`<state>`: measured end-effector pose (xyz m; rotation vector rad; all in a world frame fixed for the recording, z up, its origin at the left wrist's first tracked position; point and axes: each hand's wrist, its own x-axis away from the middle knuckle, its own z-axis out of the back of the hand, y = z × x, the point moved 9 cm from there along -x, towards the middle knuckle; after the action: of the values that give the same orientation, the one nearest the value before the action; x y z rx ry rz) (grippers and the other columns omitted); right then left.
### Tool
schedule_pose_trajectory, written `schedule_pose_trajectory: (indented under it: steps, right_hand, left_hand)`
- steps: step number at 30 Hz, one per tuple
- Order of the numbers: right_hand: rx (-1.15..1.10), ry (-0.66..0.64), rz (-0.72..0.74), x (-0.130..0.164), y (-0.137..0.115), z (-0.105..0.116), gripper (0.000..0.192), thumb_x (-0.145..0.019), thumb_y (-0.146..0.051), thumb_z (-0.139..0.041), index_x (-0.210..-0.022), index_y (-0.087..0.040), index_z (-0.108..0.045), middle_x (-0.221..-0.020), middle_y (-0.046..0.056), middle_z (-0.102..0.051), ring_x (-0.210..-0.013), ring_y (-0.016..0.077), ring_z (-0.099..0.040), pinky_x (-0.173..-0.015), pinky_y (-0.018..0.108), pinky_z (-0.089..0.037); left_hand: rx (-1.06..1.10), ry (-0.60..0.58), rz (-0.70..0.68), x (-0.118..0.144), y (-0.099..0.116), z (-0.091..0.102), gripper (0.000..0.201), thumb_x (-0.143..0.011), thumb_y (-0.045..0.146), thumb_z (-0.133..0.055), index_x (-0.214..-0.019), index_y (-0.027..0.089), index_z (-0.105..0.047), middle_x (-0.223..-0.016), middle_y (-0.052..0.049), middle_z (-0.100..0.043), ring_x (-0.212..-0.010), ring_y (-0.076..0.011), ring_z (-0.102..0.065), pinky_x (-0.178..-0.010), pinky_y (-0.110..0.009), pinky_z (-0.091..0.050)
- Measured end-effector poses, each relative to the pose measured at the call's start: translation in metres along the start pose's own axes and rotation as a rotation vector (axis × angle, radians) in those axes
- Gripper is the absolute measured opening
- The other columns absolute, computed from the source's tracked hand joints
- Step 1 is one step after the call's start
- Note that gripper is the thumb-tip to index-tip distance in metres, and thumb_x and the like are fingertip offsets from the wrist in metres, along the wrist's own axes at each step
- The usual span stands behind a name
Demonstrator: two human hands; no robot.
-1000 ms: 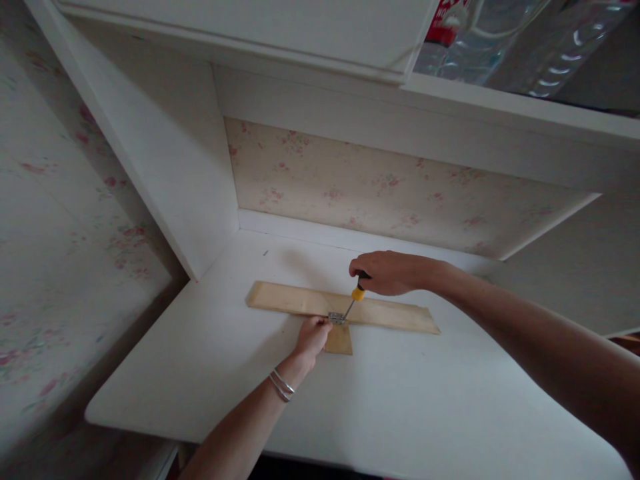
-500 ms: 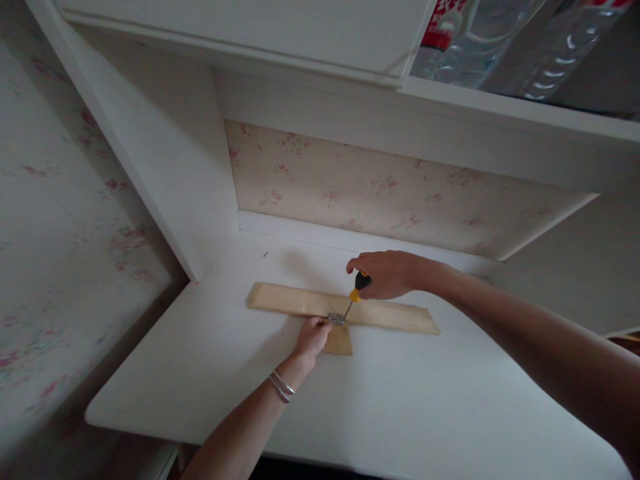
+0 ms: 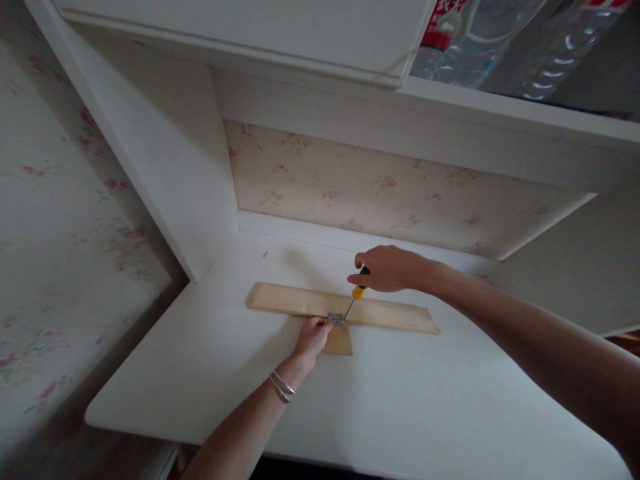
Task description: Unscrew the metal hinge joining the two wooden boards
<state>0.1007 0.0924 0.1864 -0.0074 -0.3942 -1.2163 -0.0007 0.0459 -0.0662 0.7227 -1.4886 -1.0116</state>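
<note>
My right hand (image 3: 389, 268) is closed around the handle of a black and yellow screwdriver (image 3: 359, 291). The screwdriver leans, its tip down at the right end of a small metal hinge (image 3: 336, 319). That hinge lies where a long light wooden board (image 3: 290, 299) meets a short wooden piece (image 3: 339, 341) on its near side. At the hinge's left end, the fingers of my left hand (image 3: 311, 339) pinch together against it and the short piece's edge. Exactly how much of each they grip is hidden.
Everything rests on a white desk (image 3: 400, 400) with a rounded left corner. A small dark screw-like piece (image 3: 265, 254) lies behind the board. White side panel (image 3: 165, 173) stands left; above, a cabinet (image 3: 250, 33) overhangs, with plastic bottles (image 3: 480, 40) on its right shelf.
My right hand has shifted slightly up and right, and its fingers have changed position on the screwdriver handle. The tip stays at the hinge. My left hand and the boards have not moved.
</note>
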Motion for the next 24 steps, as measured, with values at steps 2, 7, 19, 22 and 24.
schedule_pose_trajectory:
  steps: [2,7,19,22,24]
  right_hand:
    - [-0.002,0.009,0.071,0.000,-0.005,0.000,0.032,-0.086,-0.041,-0.044,-0.097,-0.021,-0.065,-0.096,0.012,-0.068,-0.086,0.0271,-0.064,-0.066,0.035,-0.043]
    - [-0.054,-0.005,0.154,0.002,-0.011,0.000,0.040,-0.075,-0.042,-0.059,-0.111,-0.026,-0.059,-0.111,0.008,-0.064,-0.089,0.0254,-0.063,-0.063,0.031,-0.042]
    - [-0.106,0.036,0.182,0.006,-0.018,0.006,0.040,-0.075,-0.033,-0.057,-0.115,-0.025,-0.058,-0.112,0.008,-0.063,-0.089,0.0228,-0.062,-0.064,0.029,-0.041]
    - [-0.072,0.033,0.145,0.004,-0.018,0.007,0.031,-0.083,-0.044,-0.049,-0.095,-0.020,-0.065,-0.093,0.010,-0.068,-0.081,0.0228,-0.062,-0.064,0.030,-0.040]
    - [-0.059,0.049,0.152,0.004,-0.019,0.007,0.028,-0.086,-0.039,-0.045,-0.091,-0.021,-0.065,-0.091,0.009,-0.068,-0.079,0.0218,-0.062,-0.063,0.030,-0.039]
  left_hand:
    - [-0.003,0.001,-0.004,0.000,0.001,0.000,0.019,-0.077,0.025,-0.059,-0.061,0.016,-0.053,-0.044,0.008,-0.039,-0.038,-0.0060,-0.036,-0.039,-0.019,-0.021]
    - [-0.005,0.006,-0.008,0.002,0.003,0.001,0.017,-0.076,0.023,-0.057,-0.061,0.017,-0.053,-0.046,0.007,-0.041,-0.040,-0.0069,-0.037,-0.039,-0.020,-0.024]
    - [-0.020,0.009,-0.036,0.007,0.009,0.002,0.016,-0.076,0.024,-0.055,-0.063,0.016,-0.055,-0.047,0.006,-0.042,-0.040,-0.0071,-0.037,-0.039,-0.020,-0.024]
    - [-0.023,0.009,-0.042,0.007,0.009,0.002,0.015,-0.076,0.023,-0.055,-0.062,0.016,-0.055,-0.047,0.007,-0.042,-0.041,-0.0070,-0.037,-0.039,-0.020,-0.025]
    - [-0.022,0.009,-0.043,0.006,0.008,0.002,0.015,-0.075,0.023,-0.056,-0.062,0.016,-0.054,-0.047,0.007,-0.041,-0.041,-0.0068,-0.038,-0.039,-0.019,-0.025]
